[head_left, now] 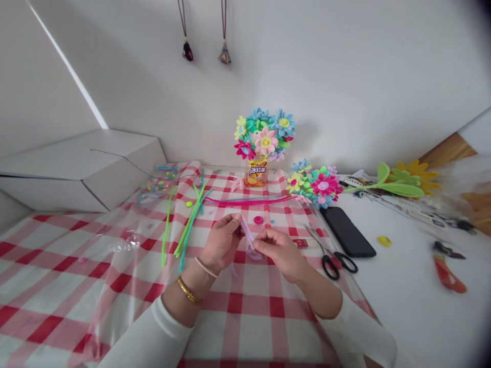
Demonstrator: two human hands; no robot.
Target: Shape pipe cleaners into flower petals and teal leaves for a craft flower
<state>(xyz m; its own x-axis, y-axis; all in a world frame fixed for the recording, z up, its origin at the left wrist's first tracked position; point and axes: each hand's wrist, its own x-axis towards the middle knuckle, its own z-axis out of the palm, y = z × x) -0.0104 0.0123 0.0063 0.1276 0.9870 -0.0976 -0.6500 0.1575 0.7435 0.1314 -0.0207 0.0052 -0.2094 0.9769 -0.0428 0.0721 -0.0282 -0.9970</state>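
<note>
Nearest to us, two white sleeves reach forward over a red-and-white checked cloth (pixel 253 312) under a clear plastic sheet. The left hand (pixel 220 243), with a gold bangle and a thin band at the wrist, pinches the upper end of a pale pink pipe cleaner (pixel 248 237). The right hand (pixel 280 250) pinches its lower, curled end, so the strand runs between the two sets of fingertips just above the cloth.

Just beyond the hands we see a small pink ring (pixel 258 220) lying on the cloth. To the left lie green stems (pixel 187 225), and further back a long pink strand (pixel 249 201) runs crosswise. To the right, black-handled scissors (pixel 332 255) lie beside a dark phone (pixel 347 232) on the bare white table (pixel 402 301). Orange pliers (pixel 447 273) sit near the right edge.

Further back, a bunch of bright flowers (pixel 264 134) stands in an orange bottle (pixel 257 173). Another bunch (pixel 316 184) lies on its side, with a yellow flower (pixel 416 174) beyond it. A white box (pixel 82 171) sits at the left against the plain white wall, where two small ornaments (pixel 187 51) hang on cords.
</note>
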